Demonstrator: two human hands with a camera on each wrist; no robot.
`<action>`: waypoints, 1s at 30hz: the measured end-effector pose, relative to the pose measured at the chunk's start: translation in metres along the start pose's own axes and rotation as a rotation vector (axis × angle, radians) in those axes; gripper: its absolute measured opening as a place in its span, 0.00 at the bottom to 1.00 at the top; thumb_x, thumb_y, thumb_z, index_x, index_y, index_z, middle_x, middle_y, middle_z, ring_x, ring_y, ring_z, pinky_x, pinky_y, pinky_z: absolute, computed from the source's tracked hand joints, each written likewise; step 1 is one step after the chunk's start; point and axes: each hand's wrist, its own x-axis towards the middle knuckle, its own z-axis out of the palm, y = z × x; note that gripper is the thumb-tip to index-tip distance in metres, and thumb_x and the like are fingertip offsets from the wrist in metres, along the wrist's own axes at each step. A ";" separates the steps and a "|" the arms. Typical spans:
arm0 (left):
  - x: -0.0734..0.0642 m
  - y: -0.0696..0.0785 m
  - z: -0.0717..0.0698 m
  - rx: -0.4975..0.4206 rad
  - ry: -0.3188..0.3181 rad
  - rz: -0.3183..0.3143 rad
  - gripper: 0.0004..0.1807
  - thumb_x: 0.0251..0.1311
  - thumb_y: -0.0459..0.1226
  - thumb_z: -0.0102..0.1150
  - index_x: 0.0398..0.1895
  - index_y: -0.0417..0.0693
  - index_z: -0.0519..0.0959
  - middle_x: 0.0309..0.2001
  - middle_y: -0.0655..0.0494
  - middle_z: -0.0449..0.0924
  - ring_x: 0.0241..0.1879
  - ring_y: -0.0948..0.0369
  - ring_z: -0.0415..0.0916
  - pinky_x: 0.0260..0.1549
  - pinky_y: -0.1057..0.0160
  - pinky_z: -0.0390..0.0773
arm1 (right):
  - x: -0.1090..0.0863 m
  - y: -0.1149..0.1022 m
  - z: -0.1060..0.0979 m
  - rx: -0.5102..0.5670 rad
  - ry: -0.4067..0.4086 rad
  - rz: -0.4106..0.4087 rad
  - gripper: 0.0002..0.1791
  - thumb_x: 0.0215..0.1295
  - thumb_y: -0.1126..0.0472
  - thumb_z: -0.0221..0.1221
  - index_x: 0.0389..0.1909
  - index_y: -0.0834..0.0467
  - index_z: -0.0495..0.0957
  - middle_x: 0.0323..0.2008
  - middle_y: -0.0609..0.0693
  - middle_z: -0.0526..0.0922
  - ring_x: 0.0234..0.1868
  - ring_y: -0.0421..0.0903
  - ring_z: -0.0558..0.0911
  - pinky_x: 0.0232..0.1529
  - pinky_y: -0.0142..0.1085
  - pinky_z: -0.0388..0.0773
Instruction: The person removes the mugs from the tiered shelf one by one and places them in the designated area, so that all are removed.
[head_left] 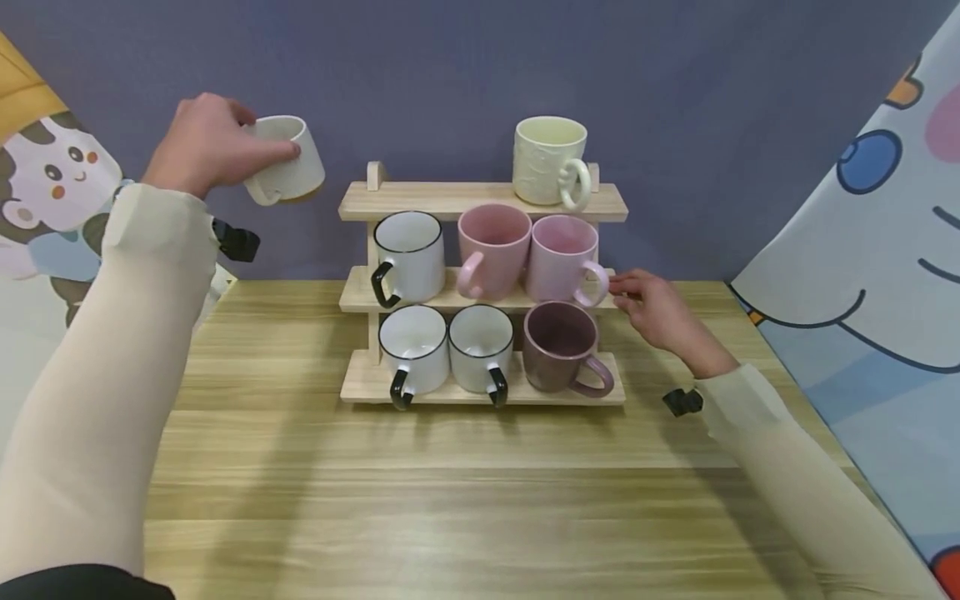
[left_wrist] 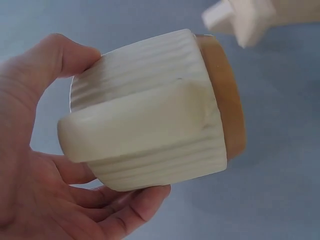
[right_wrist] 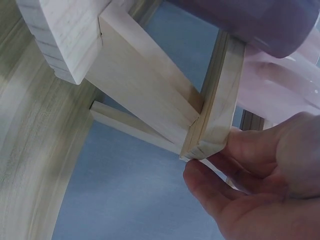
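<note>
Apparently at placing step: three-tier wooden rack [head_left: 448, 296] bore mugs [head_left: 493, 250]; ribbed off-white mug [head_left: 302, 172] hung tilted left of top shelf [head_left: 442, 198], gripped by fingers of left hand [head_left: 212, 150]; right hand [head_left: 654, 314] pinched end of middle shelf [right_wrist: 216, 122]; next move likely called for levelling mug

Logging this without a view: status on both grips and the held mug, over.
Left grip: holding ribbed mug, tilted, aloft left of rack. Right grip: pinching right end of middle shelf. Nothing seen between ribbed mug and rack.
</note>
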 end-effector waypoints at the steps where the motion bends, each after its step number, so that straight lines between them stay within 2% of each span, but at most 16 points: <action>1: 0.000 -0.005 0.001 0.007 -0.009 -0.010 0.49 0.53 0.60 0.54 0.68 0.31 0.58 0.62 0.28 0.60 0.53 0.40 0.62 0.37 0.46 0.69 | 0.000 0.000 0.000 0.000 0.002 0.000 0.14 0.65 0.74 0.52 0.50 0.75 0.74 0.51 0.66 0.73 0.52 0.64 0.74 0.51 0.54 0.71; 7: 0.000 -0.035 0.014 0.051 -0.075 -0.062 0.54 0.52 0.64 0.53 0.68 0.30 0.56 0.59 0.26 0.62 0.50 0.37 0.65 0.37 0.41 0.71 | -0.004 -0.001 -0.002 -0.004 0.000 0.014 0.14 0.66 0.74 0.52 0.51 0.75 0.74 0.52 0.66 0.72 0.52 0.64 0.73 0.51 0.54 0.71; 14: 0.004 -0.064 0.040 0.074 -0.104 -0.029 0.52 0.53 0.62 0.56 0.63 0.23 0.60 0.56 0.24 0.63 0.47 0.37 0.65 0.35 0.42 0.71 | -0.006 -0.003 -0.003 -0.019 0.003 0.010 0.14 0.67 0.72 0.52 0.51 0.74 0.75 0.52 0.65 0.73 0.53 0.63 0.73 0.51 0.54 0.70; 19: 0.009 -0.079 0.064 0.063 -0.108 -0.019 0.50 0.53 0.60 0.57 0.62 0.22 0.61 0.56 0.25 0.62 0.48 0.37 0.64 0.37 0.41 0.70 | -0.009 -0.004 -0.004 -0.011 0.004 0.022 0.14 0.67 0.73 0.52 0.51 0.74 0.75 0.52 0.64 0.73 0.53 0.62 0.73 0.51 0.53 0.70; 30: 0.007 -0.104 0.109 0.044 -0.182 -0.002 0.52 0.53 0.61 0.58 0.62 0.22 0.60 0.56 0.24 0.62 0.51 0.35 0.62 0.43 0.38 0.67 | -0.012 -0.005 -0.002 0.010 0.011 0.020 0.14 0.66 0.73 0.52 0.51 0.74 0.75 0.53 0.64 0.73 0.53 0.62 0.74 0.51 0.52 0.71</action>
